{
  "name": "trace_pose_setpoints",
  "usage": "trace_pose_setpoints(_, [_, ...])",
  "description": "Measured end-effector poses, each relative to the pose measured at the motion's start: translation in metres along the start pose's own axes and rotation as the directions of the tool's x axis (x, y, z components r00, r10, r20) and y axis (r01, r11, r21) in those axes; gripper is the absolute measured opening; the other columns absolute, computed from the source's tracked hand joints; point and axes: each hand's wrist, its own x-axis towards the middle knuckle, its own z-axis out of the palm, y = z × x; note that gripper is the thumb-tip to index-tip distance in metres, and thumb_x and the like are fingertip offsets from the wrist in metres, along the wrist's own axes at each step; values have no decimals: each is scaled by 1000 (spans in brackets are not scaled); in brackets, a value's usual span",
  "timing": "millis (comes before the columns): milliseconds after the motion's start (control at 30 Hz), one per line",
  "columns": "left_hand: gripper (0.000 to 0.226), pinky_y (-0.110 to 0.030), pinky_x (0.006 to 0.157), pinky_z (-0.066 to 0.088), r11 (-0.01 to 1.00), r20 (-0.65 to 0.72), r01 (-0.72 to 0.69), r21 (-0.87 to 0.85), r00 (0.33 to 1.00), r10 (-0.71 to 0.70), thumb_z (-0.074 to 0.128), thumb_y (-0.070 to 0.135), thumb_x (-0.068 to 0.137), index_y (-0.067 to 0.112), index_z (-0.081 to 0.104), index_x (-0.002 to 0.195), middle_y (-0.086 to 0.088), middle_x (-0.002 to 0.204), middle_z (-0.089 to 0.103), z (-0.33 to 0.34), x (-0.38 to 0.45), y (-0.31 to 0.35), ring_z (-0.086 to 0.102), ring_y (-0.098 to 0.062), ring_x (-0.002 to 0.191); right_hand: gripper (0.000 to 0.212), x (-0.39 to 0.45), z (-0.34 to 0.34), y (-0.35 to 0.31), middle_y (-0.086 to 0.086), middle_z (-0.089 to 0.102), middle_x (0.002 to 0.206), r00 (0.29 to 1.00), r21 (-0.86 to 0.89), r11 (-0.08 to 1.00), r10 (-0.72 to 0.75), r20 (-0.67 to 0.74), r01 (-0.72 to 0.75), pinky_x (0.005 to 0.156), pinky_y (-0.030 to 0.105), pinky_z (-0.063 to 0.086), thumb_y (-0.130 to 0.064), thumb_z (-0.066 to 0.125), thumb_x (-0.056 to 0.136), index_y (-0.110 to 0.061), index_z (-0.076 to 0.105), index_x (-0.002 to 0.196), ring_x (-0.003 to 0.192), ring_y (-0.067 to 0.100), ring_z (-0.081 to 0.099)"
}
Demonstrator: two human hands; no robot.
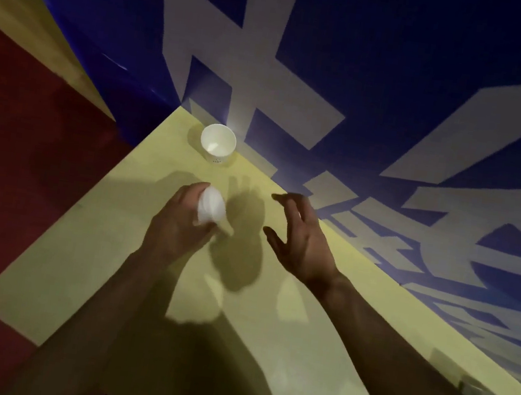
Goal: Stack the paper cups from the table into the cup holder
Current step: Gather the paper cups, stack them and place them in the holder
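The left grip (pixel 180 216) is curled around a blurred white paper cup (pixel 211 205) above the yellow counter (pixel 130 266). At its 3 o'clock the right grip (pixel 297 235) hovers, fingers spread and empty. A second cup (pixel 218 143) stands upright at 12 o'clock beside the blue wall (pixel 437 55).

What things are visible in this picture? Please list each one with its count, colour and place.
standing paper cup: one, white, upright, open mouth up, far corner of the table near the wall.
held paper cup: one, white, blurred, in the left hand.
table: one, pale yellow, under both hands.
wall: blue with large pale shapes, behind the table.
floor: dark red, left of the table.
left hand: grips the held paper cup.
right hand: holds nothing, fingers spread above the table.
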Motion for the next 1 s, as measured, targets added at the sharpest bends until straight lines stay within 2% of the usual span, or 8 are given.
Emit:
trace_pose_setpoints(100, [71, -14, 100, 43, 989, -101, 78, -125, 991, -91, 88, 35, 77, 26, 51, 137, 10, 134, 58, -30, -15, 2, 57, -2, 119, 74, 63, 23, -17, 12, 36, 155, 999, -25, 999, -33, 3, 33, 101, 49, 56, -51, 68, 94, -23, 38, 155, 132, 33, 49])
trace_pose_setpoints(200, [81, 0, 91, 39, 963, -161, 141, -228, 970, -180, 92, 25, 73, 26, 49, 142, 16, 136, 54, -52, -36, -10, 51, 6, 118, 75, 116, 43, -41, 15, 35, 160, 986, -135, 977, -168, -14, 164, 99, 56, 53, -46, 73, 93, -28, 39, 157, 134, 38, 46])
trace_pose_setpoints(300, [82, -2, 91, 41, 939, -150, 176, -295, 962, -228, 91, 16, 73, 23, 49, 144, 9, 138, 57, -59, -53, -24, 54, 0, 121, 82, 155, 58, -63, 16, 28, 166, 977, -207, 955, -213, 28, 214, 107, 63, 48, -34, 75, 92, -25, 31, 162, 144, 43, 36])
trace_pose_setpoints(433, [78, -1, 89, 41, 922, -158, 218, -321, 947, -279, 90, 12, 75, 21, 51, 142, 11, 135, 58, -56, -66, -30, 52, 12, 120, 91, 181, 76, -75, 14, 15, 171, 971, -220, 949, -204, 121, 227, 118, 63, 35, -30, 74, 94, -21, 19, 165, 153, 41, 22])
trace_pose_setpoints(567, [79, -9, 92, 48, 907, -153, 235, -350, 941, -303, 90, 16, 75, 25, 50, 142, 17, 135, 58, -49, -69, -27, 53, 8, 121, 81, 192, 84, -67, 11, 29, 166, 967, -207, 952, -194, 163, 226, 116, 61, 39, -33, 71, 97, -20, 25, 163, 150, 37, 28])
trace_pose_setpoints(733, [78, -32, 97, 56, 900, -100, 233, -369, 953, -288, 90, 19, 76, 29, 49, 141, 22, 134, 56, -44, -71, -17, 54, 0, 126, 67, 182, 74, -61, 13, 47, 146, 968, -115, 968, -209, 136, 225, 105, 45, 53, -27, 74, 94, -13, 44, 153, 133, 31, 43])
trace_pose_setpoints(867, [75, -19, 94, 53, 915, -56, 224, -336, 965, -257, 91, 20, 73, 31, 51, 135, 27, 129, 57, -44, -65, 0, 55, 3, 121, 75, 137, 58, -44, 17, 47, 144, 981, 35, 990, -142, 135, 139, 99, 47, 55, -35, 77, 90, -12, 42, 152, 124, 34, 50])
trace_pose_setpoints(1000, [75, -4, 84, 46, 947, 17, 179, -268, 983, -181, 93, 21, 71, 39, 48, 128, 45, 120, 51, -41, -58, 26, 51, 16, 114, 79, 64, 27, -29, 8, 44, 149, 995, 139, 990, 12, 101, -26, 99, 35, 50, -40, 78, 89, -16, 39, 153, 126, 25, 50])
